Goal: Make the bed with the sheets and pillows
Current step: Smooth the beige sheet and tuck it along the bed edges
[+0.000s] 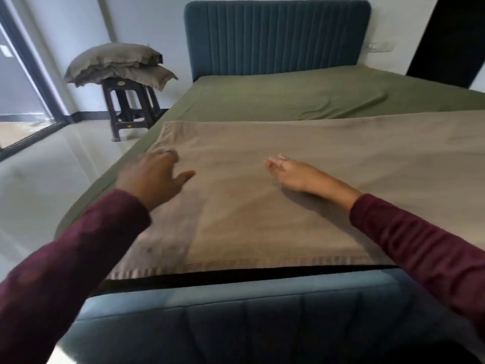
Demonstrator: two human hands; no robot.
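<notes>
pillows (pixel 118 65): two, stacked on a dark stool (pixel 131 106) on the floor, off the bed's left side near the head corner; not yet on the bed. Soft and light by the look; best taken by the ends or scooped from under.
left hand (pixel 154 177): over the blanket's left edge, palm down, thumb out to the right; fingers (pixel 168 155) reach forward, tips blurred, cannot tell if touching or pinching cloth.
green sheet (pixel 301 97): covers the mattress, flat, faint creases toward the right side; bare along the head end and left edge.
blanket (pixel 275 206): grey-brown, lies over the foot half of the bed. Long axis runs across the bed, left to right; far edge faces the headboard (pixel 275 38), near hem at the foot edge. Thin, limp, likely light and slides easily; grip at corners or far edge.
right hand (pixel 291 173): low over blanket middle, fingers loosely spread, holding nothing.
footboard (pixel 236 311): blue, padded, nearest.
</notes>
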